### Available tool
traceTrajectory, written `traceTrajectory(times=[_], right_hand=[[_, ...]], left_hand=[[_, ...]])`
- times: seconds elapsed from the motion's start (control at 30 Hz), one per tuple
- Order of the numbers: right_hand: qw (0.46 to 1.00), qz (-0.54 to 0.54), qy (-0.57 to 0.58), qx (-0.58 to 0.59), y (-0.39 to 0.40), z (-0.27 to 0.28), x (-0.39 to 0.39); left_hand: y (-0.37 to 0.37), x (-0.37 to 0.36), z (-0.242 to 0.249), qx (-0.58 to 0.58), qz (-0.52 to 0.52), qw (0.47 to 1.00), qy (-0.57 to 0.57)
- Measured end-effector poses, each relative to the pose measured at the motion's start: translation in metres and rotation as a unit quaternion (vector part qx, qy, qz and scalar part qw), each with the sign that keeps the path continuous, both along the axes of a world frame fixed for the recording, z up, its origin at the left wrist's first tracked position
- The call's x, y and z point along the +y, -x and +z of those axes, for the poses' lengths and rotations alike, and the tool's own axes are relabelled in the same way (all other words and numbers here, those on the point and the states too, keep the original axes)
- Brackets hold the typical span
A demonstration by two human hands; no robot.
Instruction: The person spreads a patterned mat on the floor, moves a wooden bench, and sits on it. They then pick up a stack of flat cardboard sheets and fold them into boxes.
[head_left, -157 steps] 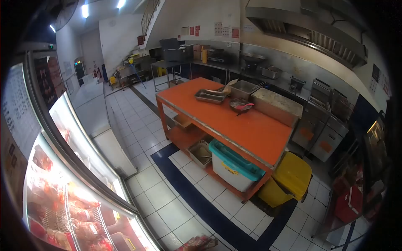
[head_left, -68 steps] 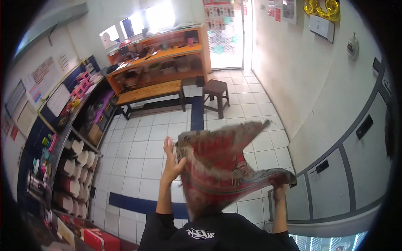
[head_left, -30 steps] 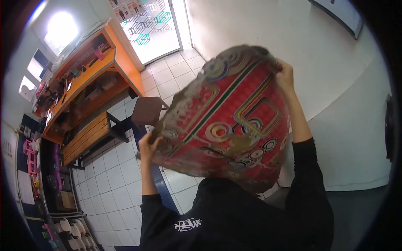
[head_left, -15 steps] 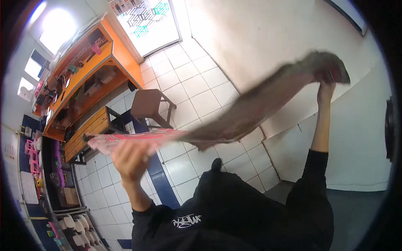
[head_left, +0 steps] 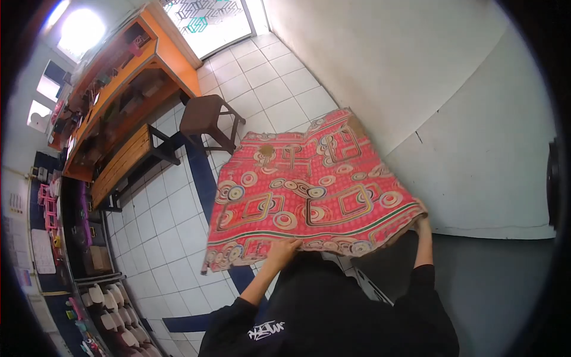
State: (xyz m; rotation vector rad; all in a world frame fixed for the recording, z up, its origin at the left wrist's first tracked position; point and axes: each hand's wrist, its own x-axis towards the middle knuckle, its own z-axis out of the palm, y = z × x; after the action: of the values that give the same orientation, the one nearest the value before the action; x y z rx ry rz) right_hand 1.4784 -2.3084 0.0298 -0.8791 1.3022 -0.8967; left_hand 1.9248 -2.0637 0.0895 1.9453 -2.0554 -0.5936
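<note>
A red patterned cloth (head_left: 297,190), printed with circles and rounded squares, spreads out in front of me over the tiled floor. Along its near edge runs a dark green stripe. My left hand (head_left: 284,252) is closed on that edge, left of the middle, with the fingertips folded over it. At the near right corner my right hand (head_left: 422,224) grips the cloth, its fingers partly hidden by the fabric. Two brownish patches show on the far part of the cloth, and its far edge is uneven. What lies beneath it is covered.
A brown stool (head_left: 201,116) stands just beyond the cloth's far left side. Further left are a wooden bench (head_left: 122,159) and an orange counter (head_left: 174,74). White shelving with pale objects (head_left: 113,318) is at lower left. A wall (head_left: 470,160) borders the right.
The cloth, earlier stretched up as a narrow strip with its grey-brown underside showing, is now spread with the red side up. Both hands have come down, and the left has moved right.
</note>
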Motion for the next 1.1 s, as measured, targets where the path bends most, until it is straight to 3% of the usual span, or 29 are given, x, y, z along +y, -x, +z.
traceTrajectory(times=[0.13, 0.2, 0.23, 0.27, 0.3, 0.33, 0.37, 0.4, 0.43, 0.5, 0.53, 0.57, 0.63, 0.67, 0.7, 0.73, 0.77, 0.8, 0.83, 0.9, 0.93, 0.97, 1.0, 1.03, 1.07, 1.1], right_hand=[[0.989, -0.024, -0.123, -0.074, 0.016, -0.03, 0.016], [0.963, -0.156, -0.217, -0.043, 0.039, -0.057, 0.025], [0.941, -0.207, -0.256, 0.071, 0.048, -0.074, 0.026], [0.938, -0.211, -0.264, 0.082, 0.059, -0.097, 0.038], [0.929, -0.113, -0.21, 0.284, 0.072, -0.125, 0.053], [0.871, -0.003, -0.145, 0.47, 0.085, -0.152, 0.068], [0.862, 0.062, -0.068, 0.498, 0.092, -0.188, 0.091], [0.846, 0.128, 0.011, 0.517, 0.091, -0.211, 0.112], [0.9, 0.103, -0.134, 0.403, 0.035, -0.162, 0.129], [0.939, 0.115, -0.204, 0.253, -0.014, -0.168, 0.179], [0.947, 0.12, -0.201, 0.221, -0.038, -0.173, 0.204], [0.926, 0.15, -0.279, 0.207, -0.057, -0.174, 0.225], [0.846, 0.421, -0.225, 0.237, -0.086, -0.179, 0.269], [0.826, 0.43, -0.295, 0.216, -0.11, -0.159, 0.286], [0.808, 0.469, -0.293, 0.206, -0.128, -0.134, 0.298], [0.804, 0.48, -0.285, 0.205, -0.133, -0.13, 0.309], [0.81, 0.513, -0.2, 0.2, -0.134, -0.133, 0.326], [0.811, 0.541, -0.115, 0.192, -0.131, -0.138, 0.342], [0.814, 0.535, -0.122, 0.188, -0.125, -0.14, 0.349], [0.832, 0.514, -0.126, 0.17, -0.102, -0.145, 0.361], [0.817, 0.508, -0.138, 0.238, -0.095, -0.129, 0.361], [0.829, 0.489, -0.106, 0.25, -0.077, -0.147, 0.369], [0.823, 0.477, -0.057, 0.304, -0.069, -0.123, 0.373], [0.83, 0.441, -0.084, 0.332, -0.063, -0.121, 0.379], [0.832, 0.41, -0.115, 0.355, -0.058, -0.111, 0.386], [0.803, 0.444, -0.127, 0.377, -0.059, -0.105, 0.387]], left_hand=[[0.043, 0.017, -0.119, -0.024, 0.003, 0.997, -0.072], [0.066, 0.015, -0.159, 0.033, 0.067, 0.991, -0.109], [0.078, 0.013, -0.184, 0.037, 0.067, 0.99, -0.118], [0.096, 0.015, -0.209, 0.024, 0.002, 0.986, -0.162], [0.119, 0.017, -0.225, 0.015, -0.063, 0.977, -0.202], [0.141, 0.016, -0.216, 0.093, -0.157, 0.95, -0.253], [0.161, 0.015, -0.204, 0.165, -0.247, 0.907, -0.299], [0.192, 0.034, -0.228, 0.235, -0.29, 0.884, -0.282], [0.206, 0.042, -0.205, 0.26, -0.284, 0.874, -0.296], [0.228, 0.072, -0.203, 0.295, -0.262, 0.857, -0.332], [0.235, 0.09, -0.203, 0.328, -0.238, 0.838, -0.365], [0.231, 0.104, -0.198, 0.325, -0.233, 0.841, -0.364], [0.206, 0.136, -0.196, 0.364, -0.118, 0.888, -0.254], [0.187, 0.151, -0.198, 0.311, -0.1, 0.907, -0.264], [0.165, 0.17, -0.203, 0.258, -0.08, 0.923, -0.274], [0.14, 0.193, -0.21, 0.275, -0.019, 0.927, -0.253], [0.119, 0.216, -0.212, 0.266, 0.091, 0.906, -0.316], [0.1, 0.243, -0.215, 0.204, 0.184, 0.918, -0.285], [0.078, 0.27, -0.207, 0.202, 0.218, 0.922, -0.248], [0.049, 0.325, -0.206, 0.246, 0.414, 0.832, -0.275], [0.036, 0.362, -0.212, 0.231, 0.447, 0.822, -0.266], [0.034, 0.387, -0.176, 0.199, 0.456, 0.837, -0.23], [0.025, 0.436, -0.201, 0.199, 0.477, 0.822, -0.239], [0.025, 0.478, -0.19, 0.2, 0.506, 0.813, -0.208], [0.033, 0.509, -0.147, 0.288, 0.575, 0.734, -0.217], [0.039, 0.564, -0.156, 0.316, 0.6, 0.715, -0.171]])
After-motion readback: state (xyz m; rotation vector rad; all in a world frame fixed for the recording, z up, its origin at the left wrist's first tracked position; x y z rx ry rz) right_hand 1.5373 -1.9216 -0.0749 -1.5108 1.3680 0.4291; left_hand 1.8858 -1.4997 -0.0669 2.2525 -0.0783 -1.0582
